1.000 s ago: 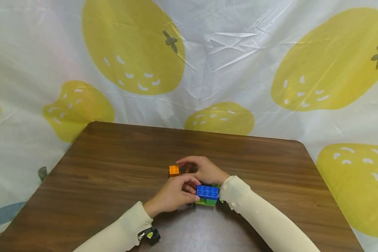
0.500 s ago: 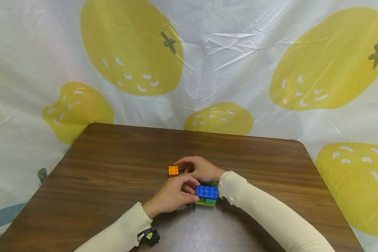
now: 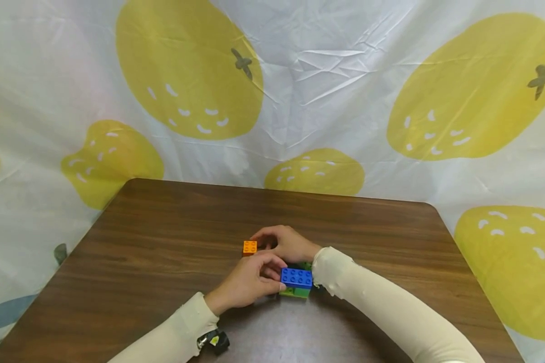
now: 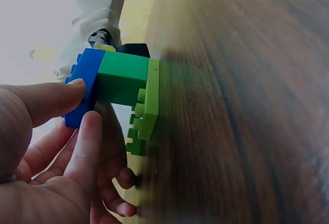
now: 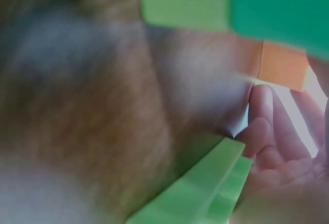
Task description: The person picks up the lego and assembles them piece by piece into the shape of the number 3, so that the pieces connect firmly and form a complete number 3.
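Observation:
My left hand point(image 3: 249, 280) pinches the left end of a blue building brick point(image 3: 296, 277), thumb and index finger on it in the left wrist view. That brick sits on a green brick point(image 4: 122, 77), which stands on a light green plate point(image 4: 152, 98) at the table. Another green studded piece point(image 3: 307, 265) shows behind, partly hidden by the right wrist. My right hand point(image 3: 292, 245) arches over the table beyond the stack, fingers loosely bent and fingertips close beside an orange brick point(image 3: 250, 247). Whether they touch it cannot be made out.
The brown wooden table point(image 3: 186, 212) extends around the bricks. A white curtain point(image 3: 290, 101) with yellow fruit prints hangs behind its far edge. A small black device point(image 3: 215, 340) is strapped at the left wrist.
The right fingertips have shifted slightly left, nearer to the orange brick. The left hand stays on the blue brick, and the view has tilted a little.

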### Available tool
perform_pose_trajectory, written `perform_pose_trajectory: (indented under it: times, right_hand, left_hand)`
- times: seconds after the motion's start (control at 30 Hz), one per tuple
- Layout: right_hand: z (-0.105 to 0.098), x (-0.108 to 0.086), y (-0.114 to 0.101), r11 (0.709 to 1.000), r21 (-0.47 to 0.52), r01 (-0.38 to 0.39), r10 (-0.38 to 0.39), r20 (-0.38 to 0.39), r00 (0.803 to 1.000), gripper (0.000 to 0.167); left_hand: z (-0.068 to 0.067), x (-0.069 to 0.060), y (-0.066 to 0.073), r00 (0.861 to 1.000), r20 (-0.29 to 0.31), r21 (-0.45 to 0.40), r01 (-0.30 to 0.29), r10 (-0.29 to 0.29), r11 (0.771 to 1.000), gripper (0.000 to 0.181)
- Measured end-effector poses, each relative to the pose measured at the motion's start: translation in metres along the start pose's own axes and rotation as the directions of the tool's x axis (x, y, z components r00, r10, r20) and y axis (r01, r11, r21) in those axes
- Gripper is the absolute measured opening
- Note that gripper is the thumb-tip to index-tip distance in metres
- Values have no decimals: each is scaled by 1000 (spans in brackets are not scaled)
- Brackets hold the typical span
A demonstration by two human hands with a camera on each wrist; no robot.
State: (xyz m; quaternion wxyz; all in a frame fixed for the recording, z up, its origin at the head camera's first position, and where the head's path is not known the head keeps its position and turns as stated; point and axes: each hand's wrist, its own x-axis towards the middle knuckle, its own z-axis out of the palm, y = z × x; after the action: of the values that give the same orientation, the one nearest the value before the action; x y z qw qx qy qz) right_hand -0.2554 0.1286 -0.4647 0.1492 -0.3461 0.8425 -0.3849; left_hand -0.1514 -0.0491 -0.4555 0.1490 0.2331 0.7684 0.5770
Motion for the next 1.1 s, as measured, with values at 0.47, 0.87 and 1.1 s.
perform_pose_trajectory:
  times: [0.47,0.87,1.1]
  right_hand:
    - [-2,-5,-3,999,-45,-23,22,-27,999,36]
    - [-12,-7,-3,999,-27,-17,16,-55,998,32]
    - [-16,-11,-1,1000,-3,-27,27,-70,997,32]
  left_hand:
    - [-2,0,-1,1000,-4,16,-30,30,999,32]
    - [-3,0,-1,1000,1,31,-3,3,1000,35]
    - [-3,0,-1,1000,4,36,9,-9,999,35]
